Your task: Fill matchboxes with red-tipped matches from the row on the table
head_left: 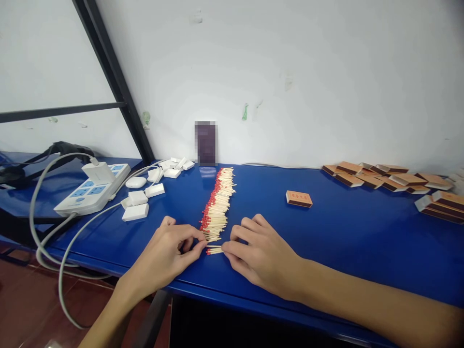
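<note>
A long row of red-tipped matches (217,203) runs across the blue desk from near the wall toward me, heads on the left. At its near end lies a small group of matches (214,251), a little apart from the row. My right hand (261,253) is closed, its fingertips pinching the plain ends of this group. My left hand (172,251) is also closed, thumb and index finger pressed together at the head end of a match. Fingertips partly hide what each hand grips. To the right, a closed matchbox (299,198) lies flat.
Matchbox sleeves (371,180) lie heaped at the right, with more stacked boxes (442,205) beside them. White inner trays (136,211) and a white case (136,182) sit left, near a power strip (94,191) with cables. A dark blurred rectangle (206,143) leans on the wall.
</note>
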Tool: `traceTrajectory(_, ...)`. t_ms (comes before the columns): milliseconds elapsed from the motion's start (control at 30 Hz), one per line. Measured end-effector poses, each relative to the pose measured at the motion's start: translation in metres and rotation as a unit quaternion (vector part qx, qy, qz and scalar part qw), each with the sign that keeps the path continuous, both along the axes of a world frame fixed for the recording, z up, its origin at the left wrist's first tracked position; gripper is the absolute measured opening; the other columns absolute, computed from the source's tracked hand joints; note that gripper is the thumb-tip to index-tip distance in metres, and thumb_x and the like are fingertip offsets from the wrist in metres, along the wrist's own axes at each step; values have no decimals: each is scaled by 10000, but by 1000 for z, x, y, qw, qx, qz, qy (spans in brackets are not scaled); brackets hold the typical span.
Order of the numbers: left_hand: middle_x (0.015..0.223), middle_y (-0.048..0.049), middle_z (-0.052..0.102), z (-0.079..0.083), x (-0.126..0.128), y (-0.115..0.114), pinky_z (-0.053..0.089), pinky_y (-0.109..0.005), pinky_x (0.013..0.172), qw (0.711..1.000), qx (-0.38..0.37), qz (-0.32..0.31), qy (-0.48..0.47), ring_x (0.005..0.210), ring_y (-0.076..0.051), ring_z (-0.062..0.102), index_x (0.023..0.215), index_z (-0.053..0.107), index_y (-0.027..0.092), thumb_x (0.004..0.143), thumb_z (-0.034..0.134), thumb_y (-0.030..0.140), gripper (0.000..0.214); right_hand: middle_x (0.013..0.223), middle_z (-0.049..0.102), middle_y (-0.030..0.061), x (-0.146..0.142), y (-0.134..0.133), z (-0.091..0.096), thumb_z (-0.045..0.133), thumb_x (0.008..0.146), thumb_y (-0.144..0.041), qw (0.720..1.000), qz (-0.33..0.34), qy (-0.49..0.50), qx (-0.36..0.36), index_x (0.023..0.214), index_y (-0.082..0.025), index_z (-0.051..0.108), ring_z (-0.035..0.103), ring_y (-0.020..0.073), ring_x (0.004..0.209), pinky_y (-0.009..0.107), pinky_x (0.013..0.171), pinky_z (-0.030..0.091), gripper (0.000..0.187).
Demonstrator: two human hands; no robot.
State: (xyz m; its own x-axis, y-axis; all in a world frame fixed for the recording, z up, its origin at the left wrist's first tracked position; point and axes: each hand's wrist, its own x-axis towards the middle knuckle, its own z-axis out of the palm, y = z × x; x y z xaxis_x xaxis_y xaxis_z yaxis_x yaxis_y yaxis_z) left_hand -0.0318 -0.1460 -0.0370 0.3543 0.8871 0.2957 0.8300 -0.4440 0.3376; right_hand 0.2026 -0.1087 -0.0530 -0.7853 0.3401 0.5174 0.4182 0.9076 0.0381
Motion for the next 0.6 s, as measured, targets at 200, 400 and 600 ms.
traceTrajectory(200, 543, 53, 518, -3, -1, 0, 349, -256, 637, 1000, -22, 10, -4, 577, -114, 440, 909, 704, 233, 950, 520, 393, 247, 811, 601, 22, 0, -1, 2, 542, 932, -211, 1000, -1, -17, 14, 852, -185, 644, 417, 169, 744, 347, 683, 227, 133)
traceTrajectory(400, 649, 41, 581, 3, 3, -1, 353, -229, 587, 996, -75, -18, -47, 558, -89, 458, 919, 706, 210, 957, 518, 348, 236, 780, 601, 19, -1, -1, 2, 541, 929, -199, 1000, -10, -7, 2, 870, -189, 650, 427, 169, 738, 350, 686, 232, 124)
traceTrajectory(600, 664, 35, 533, 4, 3, -1, 336, -214, 566, 996, -72, -27, -49, 578, -83, 448, 873, 712, 218, 956, 518, 333, 240, 785, 597, 26, -1, -2, 3, 510, 947, -212, 1000, -21, -23, 1, 892, -183, 652, 428, 171, 741, 350, 693, 233, 155)
